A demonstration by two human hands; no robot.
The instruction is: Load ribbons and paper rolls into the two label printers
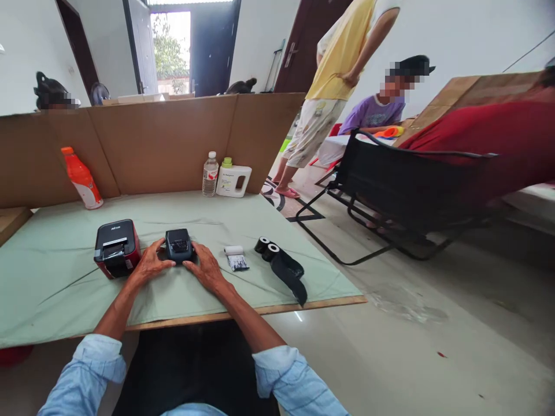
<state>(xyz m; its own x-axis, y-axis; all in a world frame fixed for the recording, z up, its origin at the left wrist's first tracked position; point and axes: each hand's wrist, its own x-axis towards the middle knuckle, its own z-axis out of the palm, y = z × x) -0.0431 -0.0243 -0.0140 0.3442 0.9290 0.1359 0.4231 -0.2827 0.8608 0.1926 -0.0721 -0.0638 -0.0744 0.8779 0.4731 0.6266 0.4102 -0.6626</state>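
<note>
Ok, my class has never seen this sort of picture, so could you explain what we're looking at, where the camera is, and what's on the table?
There is no machine arm here: a person works with bare hands. The single picture comes from a camera worn on the head, looking forward and down. The left hand and right hand hold a small dark device from both sides. On the pale green cloth, a larger black-and-red machine stands beside the left hand. Right of the right hand lie a white paper roll and black rolls, partly unwound. Farther back stand an orange bottle, a clear bottle and a white jug, before a cardboard screen.
</note>
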